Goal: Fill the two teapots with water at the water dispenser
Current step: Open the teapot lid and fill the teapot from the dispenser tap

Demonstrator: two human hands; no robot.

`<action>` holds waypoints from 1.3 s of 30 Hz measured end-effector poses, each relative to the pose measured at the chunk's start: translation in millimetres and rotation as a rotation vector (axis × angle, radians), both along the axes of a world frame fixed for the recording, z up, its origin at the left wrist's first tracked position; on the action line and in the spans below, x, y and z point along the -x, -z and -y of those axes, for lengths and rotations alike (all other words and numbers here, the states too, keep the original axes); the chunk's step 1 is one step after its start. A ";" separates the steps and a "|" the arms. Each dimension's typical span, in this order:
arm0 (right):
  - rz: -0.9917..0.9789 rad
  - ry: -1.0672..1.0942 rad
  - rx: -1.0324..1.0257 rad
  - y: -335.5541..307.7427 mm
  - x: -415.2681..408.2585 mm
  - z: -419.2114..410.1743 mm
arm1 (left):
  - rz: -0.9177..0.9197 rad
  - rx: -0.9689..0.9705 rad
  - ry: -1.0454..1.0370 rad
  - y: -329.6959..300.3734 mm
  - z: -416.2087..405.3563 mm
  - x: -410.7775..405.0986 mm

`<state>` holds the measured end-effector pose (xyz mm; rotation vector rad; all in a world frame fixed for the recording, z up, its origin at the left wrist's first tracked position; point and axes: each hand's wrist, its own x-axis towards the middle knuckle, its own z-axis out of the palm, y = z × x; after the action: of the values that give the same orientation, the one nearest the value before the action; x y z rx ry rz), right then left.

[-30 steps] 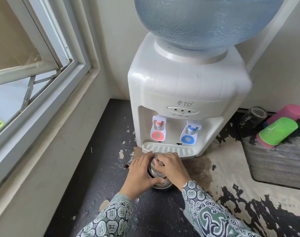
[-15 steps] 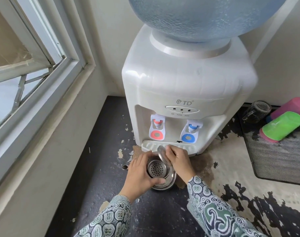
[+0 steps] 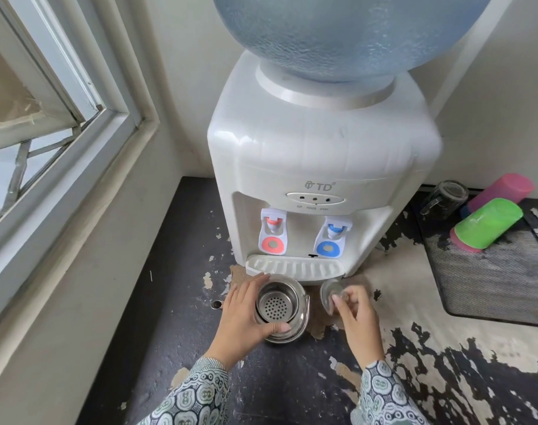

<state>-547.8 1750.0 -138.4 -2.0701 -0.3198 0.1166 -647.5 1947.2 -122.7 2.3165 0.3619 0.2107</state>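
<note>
Since half a second ago the lid has come fully off the teapot and moved to the right. On the left is a window with a pale frame. The left hand is wrapped around the round steel teapot, which stands on the peeling dark counter just before the drip tray; its perforated strainer is now open to view. The white plastic dispenser carries a blue bottle. The right hand pinches the blurred shiny lid, apart from the pot. Further right, cups lie on a mesh mat.
</note>
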 end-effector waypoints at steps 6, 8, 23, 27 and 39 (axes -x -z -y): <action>-0.103 0.006 0.154 19.4 11.4 7.6 | -0.028 0.008 0.023 0.1 -0.6 2.1; -0.098 0.040 0.082 13.9 12.4 1.7 | -0.038 0.012 0.043 -1.4 -1.8 3.6; -0.354 -0.238 -0.115 -8.4 50.9 -44.2 | -0.184 -0.307 -0.007 14.4 8.9 33.1; -0.321 -0.224 -0.110 -19.7 47.4 -45.9 | -0.112 -0.279 -0.054 9.4 -3.2 31.8; -0.359 -0.225 -0.114 -54.2 5.5 -76.3 | -0.131 -0.421 -0.024 -33.8 -38.5 -15.3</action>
<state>-553.3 1826.3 -84.1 -1.8519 -0.3272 0.5848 -632.2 1985.7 -88.8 2.7511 0.4454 0.1582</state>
